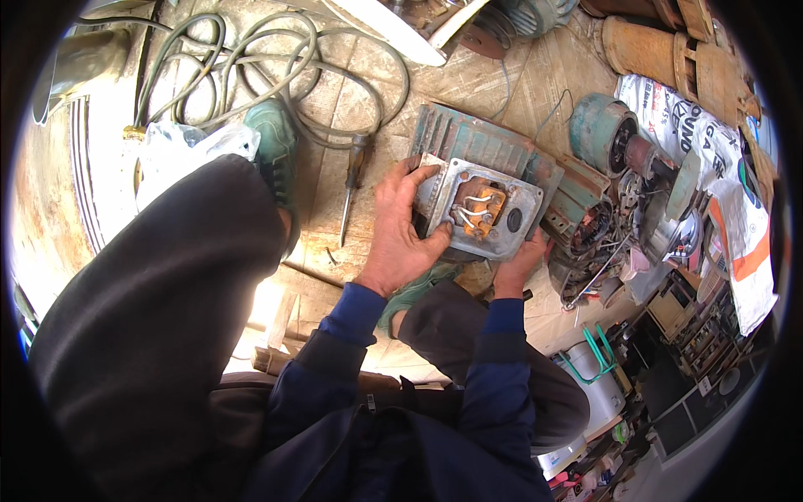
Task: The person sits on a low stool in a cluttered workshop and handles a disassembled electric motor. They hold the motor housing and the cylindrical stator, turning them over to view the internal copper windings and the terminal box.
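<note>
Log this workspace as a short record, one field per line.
left hand: left hand on the left side of a grey metal box, thumb at its lower-left corner
right hand: right hand by the box's lower-right edge, fingertips hidden
box contents: orange terminal block, white wires
beyond box: ribbed greenish housing
tool: screwdriver on the floor, tip toward the person
cable: dark, loosely looped

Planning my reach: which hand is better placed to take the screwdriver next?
Probably the left hand: it is nearer the screwdriver. The right hand is farther, at the lower right corner of the box.
</note>
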Available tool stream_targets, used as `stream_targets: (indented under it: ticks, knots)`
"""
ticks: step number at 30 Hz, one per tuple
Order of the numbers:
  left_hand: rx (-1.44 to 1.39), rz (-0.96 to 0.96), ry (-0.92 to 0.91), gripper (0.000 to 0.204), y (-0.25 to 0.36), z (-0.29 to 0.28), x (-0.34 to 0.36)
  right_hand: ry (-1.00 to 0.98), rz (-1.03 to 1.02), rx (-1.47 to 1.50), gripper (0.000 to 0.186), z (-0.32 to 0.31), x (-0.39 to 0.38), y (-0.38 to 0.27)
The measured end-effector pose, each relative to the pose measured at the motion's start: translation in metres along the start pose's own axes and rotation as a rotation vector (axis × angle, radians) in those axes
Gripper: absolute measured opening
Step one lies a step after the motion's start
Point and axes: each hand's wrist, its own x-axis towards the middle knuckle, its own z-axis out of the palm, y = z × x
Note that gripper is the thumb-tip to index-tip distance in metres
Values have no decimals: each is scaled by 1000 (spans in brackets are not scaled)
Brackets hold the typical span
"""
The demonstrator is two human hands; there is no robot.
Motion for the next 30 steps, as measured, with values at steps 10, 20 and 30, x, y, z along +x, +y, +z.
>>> stream_targets:
  ticks: [10, 20, 30]
  knots:
    - [39, -132, 114, 95, 2, 30, -6, -16, -22, -31, 21, 5, -1, -8]
    - [46, -225, 133, 92, 10, 31, 1, -14, -29, -10, 19, 12, -6, -18]
    - [88, -254, 133, 91, 12, 29, 5, -6, 10, 29, 20, 10, -5, -19]
